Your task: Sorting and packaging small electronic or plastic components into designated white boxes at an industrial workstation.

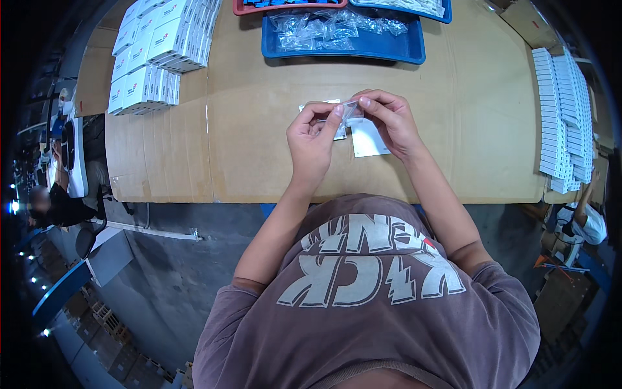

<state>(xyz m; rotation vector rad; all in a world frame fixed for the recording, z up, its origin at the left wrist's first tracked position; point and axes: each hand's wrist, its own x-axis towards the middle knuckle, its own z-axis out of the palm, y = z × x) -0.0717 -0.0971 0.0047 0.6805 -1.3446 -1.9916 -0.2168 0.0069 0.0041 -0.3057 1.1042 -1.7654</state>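
Note:
Between my two hands, above the middle of the table, is a small clear plastic bag [352,114]. Thumb and fingers of my left hand [310,141] pinch its left side. My right hand [396,123] grips the other side between thumb and forefinger. Whatever the bag may contain is too small to make out. Below the right hand a flat white box or card [369,142] lies on the table. A second white-edged piece [341,133] sits beside it, mostly hidden behind the left hand.
A cardboard-covered table [259,155] spans the front. White boxes [155,42] stand stacked at far left, and tall white stacks [557,117] line the right. At the back, a blue tray [343,59] holds clear bags, beside a red tray [259,10] and another blue tray [435,18]. People sit at both sides.

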